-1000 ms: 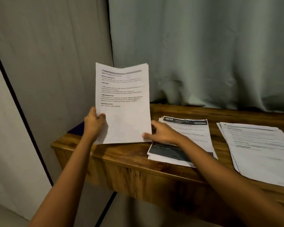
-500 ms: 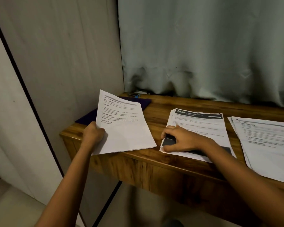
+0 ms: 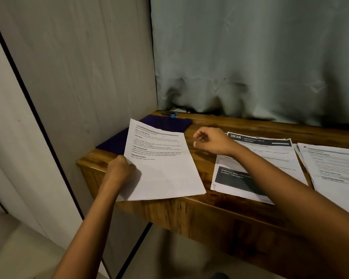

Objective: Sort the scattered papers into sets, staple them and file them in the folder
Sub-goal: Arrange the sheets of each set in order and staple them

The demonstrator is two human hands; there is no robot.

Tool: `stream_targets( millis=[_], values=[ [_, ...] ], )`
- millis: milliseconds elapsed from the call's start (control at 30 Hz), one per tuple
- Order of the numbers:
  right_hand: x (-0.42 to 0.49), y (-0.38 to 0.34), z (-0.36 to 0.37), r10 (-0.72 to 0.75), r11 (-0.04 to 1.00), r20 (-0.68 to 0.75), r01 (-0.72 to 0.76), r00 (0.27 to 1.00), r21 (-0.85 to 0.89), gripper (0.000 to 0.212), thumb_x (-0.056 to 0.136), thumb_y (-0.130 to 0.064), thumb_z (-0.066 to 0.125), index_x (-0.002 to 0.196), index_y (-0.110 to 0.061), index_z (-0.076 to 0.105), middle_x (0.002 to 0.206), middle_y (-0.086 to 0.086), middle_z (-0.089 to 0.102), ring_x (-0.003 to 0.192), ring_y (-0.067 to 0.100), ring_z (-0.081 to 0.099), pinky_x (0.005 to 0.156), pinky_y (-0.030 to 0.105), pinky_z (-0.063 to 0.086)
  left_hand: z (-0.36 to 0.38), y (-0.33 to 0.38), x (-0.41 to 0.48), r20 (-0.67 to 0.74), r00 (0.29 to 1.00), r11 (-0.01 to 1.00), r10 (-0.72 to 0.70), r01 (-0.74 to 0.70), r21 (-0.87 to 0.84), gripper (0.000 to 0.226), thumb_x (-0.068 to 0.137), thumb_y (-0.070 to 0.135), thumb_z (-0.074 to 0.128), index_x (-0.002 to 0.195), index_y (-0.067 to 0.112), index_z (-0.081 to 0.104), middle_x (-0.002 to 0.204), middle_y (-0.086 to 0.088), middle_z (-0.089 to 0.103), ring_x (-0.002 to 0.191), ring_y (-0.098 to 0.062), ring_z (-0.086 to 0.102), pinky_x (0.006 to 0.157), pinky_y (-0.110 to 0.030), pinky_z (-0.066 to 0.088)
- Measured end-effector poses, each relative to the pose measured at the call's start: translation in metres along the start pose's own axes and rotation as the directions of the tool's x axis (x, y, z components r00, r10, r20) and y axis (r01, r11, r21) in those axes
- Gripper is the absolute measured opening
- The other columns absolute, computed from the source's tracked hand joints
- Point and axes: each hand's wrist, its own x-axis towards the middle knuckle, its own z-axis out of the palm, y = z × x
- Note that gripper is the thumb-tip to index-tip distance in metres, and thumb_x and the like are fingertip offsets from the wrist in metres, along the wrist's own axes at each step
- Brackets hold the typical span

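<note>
- Head view shows the papers in three groups on the desk (image 3: 210, 208), so I think the sorting is mostly done.
- The left hand (image 3: 120, 170) holds the paper set (image 3: 163, 168) by its left edge. The fingers are curled round that edge.
- The paper set lies over the front left corner of the desk. Its near end sticks out past the front edge. I cannot tell if it lies flat or is lifted a little.
- The right hand (image 3: 212, 141) hangs over the desk, between the paper set and the middle pile (image 3: 270, 158). Its fingers are loosely bent and hold nothing.
- The middle pile sits near the front edge, and the right pile (image 3: 334, 168) sits just beside it, toward the right edge.
- The dark folder (image 3: 165, 123) lies along the left edge, near the back left corner. The far end of the paper set covers part of it. It looks closed, and I see no papers in it.
- The stapler (image 3: 170, 114) rests in the back left corner, just behind the folder. No hand touches it.
- I cannot see a staple in any group; it would be too small to tell.
- So I think the stapling is not yet done. Next, the stapler has to be picked up and the paper set pinned together.
- After that, the other two piles need staples, and then all three go in the folder.
</note>
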Motion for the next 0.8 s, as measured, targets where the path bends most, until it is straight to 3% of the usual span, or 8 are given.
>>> stream_targets(
  millis=[100,167,267,333,467,567,633,800],
  values=[
    [0.023,-0.004,0.023,0.137,0.983,-0.059,-0.128,0.989,0.134,0.029,0.087,-0.019,0.068,0.113,-0.010,0.059,0.100,-0.001,0.060,0.092,0.013,0.057,0.077,0.025,0.049,0.002,-0.006,0.003,-0.037,0.999,0.999,-0.030,0.031,0.009,0.030,0.097,0.019,0.052,0.118,-0.002,0.049,0.091,-0.008,0.053,0.071,-0.014,0.050,0.055,-0.022,0.038],
    [0.034,-0.003,0.038,0.188,0.968,-0.035,-0.179,0.982,0.173,0.031,0.087,-0.022,0.067,0.113,-0.010,0.056,0.103,0.000,0.059,0.090,0.011,0.055,0.068,0.020,0.045,0.000,-0.007,0.003,-0.094,0.995,0.997,-0.020,0.026,0.067,0.035,0.094,0.024,0.056,0.118,-0.001,0.046,0.104,-0.016,0.057,0.090,-0.028,0.058,0.070,-0.034,0.051],
    [0.043,-0.001,0.052,0.209,0.962,0.008,-0.207,0.978,0.177,0.040,0.088,-0.024,0.068,0.122,-0.009,0.052,0.123,0.005,0.059,0.100,0.015,0.056,0.060,0.015,0.040,-0.003,0.003,0.009,-0.167,0.981,0.984,0.100,-0.073,0.162,0.047,0.095,0.027,0.056,0.129,-0.001,0.041,0.129,-0.024,0.048,0.120,-0.041,0.046,0.099,-0.047,0.041],
    [0.047,0.003,0.058,0.212,0.962,0.021,-0.212,0.977,0.172,0.046,0.087,-0.024,0.069,0.126,-0.009,0.050,0.130,0.006,0.057,0.111,0.020,0.057,0.067,0.017,0.045,-0.005,0.020,0.019,-0.172,0.958,0.972,0.230,-0.216,0.095,0.048,0.095,0.024,0.056,0.134,0.000,0.041,0.134,-0.022,0.045,0.125,-0.037,0.042,0.101,-0.042,0.037],
    [0.052,0.014,0.069,0.230,0.966,0.007,-0.229,0.973,0.122,0.060,0.082,-0.031,0.073,0.133,-0.012,0.047,0.137,0.007,0.053,0.119,0.023,0.053,0.096,0.036,0.049,0.008,0.055,0.059,-0.066,0.886,0.888,0.459,-0.460,0.001,0.045,0.098,0.023,0.052,0.140,0.008,0.042,0.142,-0.013,0.045,0.131,-0.028,0.040,0.104,-0.034,0.035],
    [0.051,0.019,0.077,0.230,0.973,-0.078,-0.226,0.970,0.048,0.066,0.082,-0.038,0.072,0.138,-0.014,0.044,0.142,0.006,0.047,0.127,0.025,0.045,0.102,0.041,0.045,0.027,0.069,0.085,0.050,0.883,0.884,0.466,-0.464,-0.047,0.048,0.101,0.024,0.046,0.145,0.011,0.035,0.150,-0.011,0.036,0.140,-0.028,0.031,0.113,-0.039,0.025],
    [0.052,0.022,0.081,0.217,0.976,-0.102,-0.214,0.971,0.038,0.066,0.083,-0.037,0.071,0.139,-0.015,0.043,0.143,0.005,0.045,0.129,0.025,0.042,0.103,0.042,0.043,0.041,0.068,0.100,0.082,0.886,0.889,0.456,-0.457,-0.003,0.050,0.101,0.026,0.042,0.148,0.011,0.030,0.154,-0.012,0.031,0.145,-0.029,0.019,0.118,-0.044,0.010],
    [0.057,0.028,0.086,0.226,0.970,-0.100,-0.215,0.969,0.111,0.070,0.080,-0.032,0.075,0.140,-0.017,0.041,0.145,0.004,0.043,0.131,0.026,0.041,0.104,0.045,0.043,0.069,0.053,0.113,0.054,0.908,0.907,0.415,-0.418,0.055,0.051,0.102,0.033,0.038,0.148,0.013,0.032,0.155,-0.010,0.029,0.147,-0.030,0.011,0.117,-0.050,-0.005]
  ],
)
